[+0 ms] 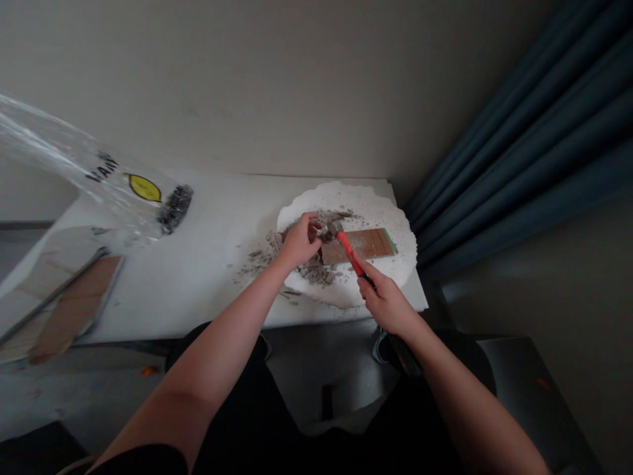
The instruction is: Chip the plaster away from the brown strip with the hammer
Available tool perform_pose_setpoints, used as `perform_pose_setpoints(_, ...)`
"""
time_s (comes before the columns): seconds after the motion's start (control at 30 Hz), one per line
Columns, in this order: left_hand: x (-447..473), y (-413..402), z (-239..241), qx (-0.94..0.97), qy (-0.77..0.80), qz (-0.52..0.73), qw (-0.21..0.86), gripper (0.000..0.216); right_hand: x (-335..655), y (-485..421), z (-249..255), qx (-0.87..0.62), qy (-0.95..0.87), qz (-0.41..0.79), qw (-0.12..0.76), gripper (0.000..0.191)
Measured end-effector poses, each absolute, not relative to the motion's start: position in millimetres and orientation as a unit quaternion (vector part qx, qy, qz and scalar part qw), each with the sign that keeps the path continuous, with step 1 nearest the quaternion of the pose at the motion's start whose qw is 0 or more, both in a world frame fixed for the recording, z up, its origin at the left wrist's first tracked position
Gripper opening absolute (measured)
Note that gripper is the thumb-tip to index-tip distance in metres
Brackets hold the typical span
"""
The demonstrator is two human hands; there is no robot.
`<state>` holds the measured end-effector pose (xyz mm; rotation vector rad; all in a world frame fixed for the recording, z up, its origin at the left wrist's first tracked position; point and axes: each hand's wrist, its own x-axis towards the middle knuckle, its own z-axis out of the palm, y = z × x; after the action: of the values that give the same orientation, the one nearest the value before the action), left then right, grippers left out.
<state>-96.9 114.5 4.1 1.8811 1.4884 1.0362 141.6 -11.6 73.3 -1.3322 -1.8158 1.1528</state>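
My right hand (pixel 383 300) grips the black lower part of a hammer (pixel 352 254). Its red shaft slants up and left to a grey head, which lies close to the fingers of my left hand (pixel 301 241). Those left fingers are curled in a pinch; what is between them is too small to make out. Under the hammer head lies a brown wood-grain plank (pixel 370 244) with a green edge at its right end. Grey crumbled debris (pixel 319 274) surrounds the left hand and the plank's left end, all on a round white sheet (pixel 398 214) with a ragged edge.
The white table (pixel 212 264) stands against a wall. At its left are wood-grain pieces (pixel 79 303) and a clear plastic bag (pixel 119 178) with a yellow print. A blue curtain (pixel 524 145) hangs close on the right. Debris is scattered left of the sheet.
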Motion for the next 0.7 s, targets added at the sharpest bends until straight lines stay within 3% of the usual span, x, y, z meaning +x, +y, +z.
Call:
perform_pose_setpoints(0.43, -160.2, 120.3, 34.6, 0.523, 0.571, 0.608, 0.177, 0.029, 139.9, -13.1, 64.2, -0.518, -0.718, 0.389, 0.256, 0.061)
perform_pose_setpoints(0.53, -182.2, 119.4, 28.9, 0.517, 0.617, 0.573, 0.157, 0.034, 138.5, -13.9, 65.1, -0.518, -0.72, 0.39, 0.247, 0.061)
perform_pose_setpoints(0.7, -223.6, 109.5, 23.6, 0.509, 0.752, 0.396, 0.132, 0.056, 148.3, -8.0, 66.4, -0.528, -0.683, 0.409, 0.297, 0.062)
